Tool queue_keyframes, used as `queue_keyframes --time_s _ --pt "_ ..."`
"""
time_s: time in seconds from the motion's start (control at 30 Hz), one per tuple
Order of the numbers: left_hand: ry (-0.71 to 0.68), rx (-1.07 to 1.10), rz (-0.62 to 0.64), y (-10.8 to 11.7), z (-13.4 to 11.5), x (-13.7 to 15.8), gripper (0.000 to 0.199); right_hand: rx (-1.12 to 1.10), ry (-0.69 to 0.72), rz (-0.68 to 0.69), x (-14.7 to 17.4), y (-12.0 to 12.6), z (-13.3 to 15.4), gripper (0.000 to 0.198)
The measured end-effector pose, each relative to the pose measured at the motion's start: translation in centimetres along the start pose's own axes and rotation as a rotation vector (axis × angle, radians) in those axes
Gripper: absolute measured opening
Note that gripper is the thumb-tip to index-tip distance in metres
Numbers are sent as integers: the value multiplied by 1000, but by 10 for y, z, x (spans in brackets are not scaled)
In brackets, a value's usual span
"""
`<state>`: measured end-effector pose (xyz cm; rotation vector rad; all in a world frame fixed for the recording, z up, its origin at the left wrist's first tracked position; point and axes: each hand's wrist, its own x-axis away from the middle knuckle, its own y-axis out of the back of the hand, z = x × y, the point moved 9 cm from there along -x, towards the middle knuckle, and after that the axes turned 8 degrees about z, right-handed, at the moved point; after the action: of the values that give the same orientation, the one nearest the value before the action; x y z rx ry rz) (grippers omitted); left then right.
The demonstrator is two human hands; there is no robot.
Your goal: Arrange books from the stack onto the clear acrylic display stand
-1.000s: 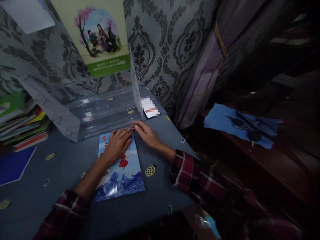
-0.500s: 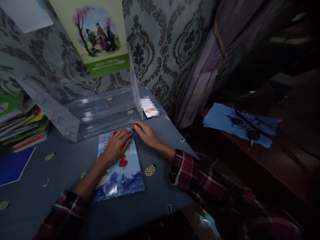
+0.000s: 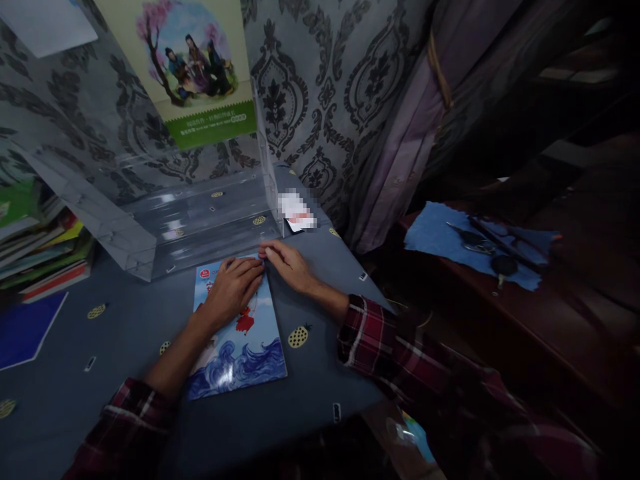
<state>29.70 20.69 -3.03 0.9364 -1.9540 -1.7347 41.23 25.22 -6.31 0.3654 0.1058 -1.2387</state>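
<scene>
The left hand [image 3: 233, 290] and its forearm cover part of the title and figure on the blue-covered book [image 3: 257, 357]. The lower fingers of the right hand [image 3: 290, 269] are hidden; contact with the book's corner cannot be determined. The upper edge crops the standing book [image 3: 200, 80], its small print illegible, and the white sheet [image 3: 47, 25]. The left edge truncates the book stack [image 3: 47, 250] and dark blue booklet [image 3: 30, 330]. Pixelation obscures the white card [image 3: 299, 215]. Far right: detail lost in darkness.

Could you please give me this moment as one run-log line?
left hand: resting on blue book | right hand: at its top-right corner | book: closed, on tablecloth | transparent stand: beyond book
</scene>
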Motion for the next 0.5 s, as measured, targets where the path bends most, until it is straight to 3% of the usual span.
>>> queue_keyframes --time_s 0.3,0.5 --pt "-60 48 65 0 -8 15 38 28 10 57 17 -3 11 31" --pt "-65 34 118 -4 -14 23 42 168 60 96 32 -5 30 32"
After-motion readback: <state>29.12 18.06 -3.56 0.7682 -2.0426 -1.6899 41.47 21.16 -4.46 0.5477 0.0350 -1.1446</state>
